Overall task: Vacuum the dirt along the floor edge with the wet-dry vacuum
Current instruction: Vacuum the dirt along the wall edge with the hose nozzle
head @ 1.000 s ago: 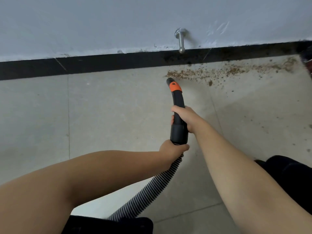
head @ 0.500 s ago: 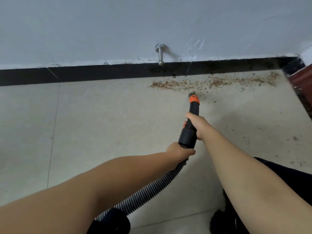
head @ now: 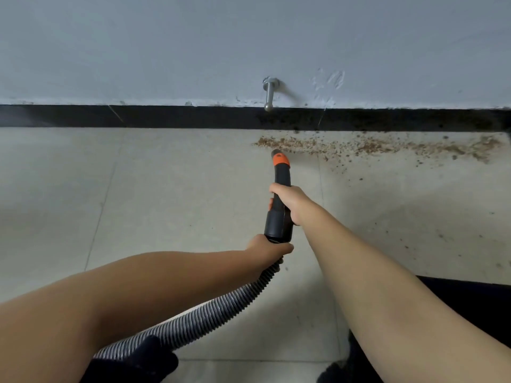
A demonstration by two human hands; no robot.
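- The dirt (head: 387, 147) lies ahead of both hands and runs off to their right, a brown band with its long axis parallel to the black skirting (head: 166, 116), just short of touching it.
- The nozzle (head: 279, 158), orange-collared, points straight away from the person, so it meets the band crosswise; its tip sits at the band's near-left end, right at the edge of the crumbs.
- The right hand (head: 289, 201) is the nearer one to the dirt, fingers wrapped round the black wand (head: 279, 217) partway up.
- The left hand (head: 266, 248) grips behind it, curled round the ribbed hose (head: 210, 316) where it joins the wand.
- To my eye, the coming move is a sweep to the right along the skirting, led by the right hand.
- Hard to make out: whether the nozzle mouth touches the floor (head: 138, 203) or hovers just over it.
- The vacuum's body is out of sight; the hose drops away under the left forearm.
- The band's far-right end thins into scattered specks near the frame edge.
- A metal peg (head: 269, 92) juts from the wall above the skirting, beyond the nozzle.
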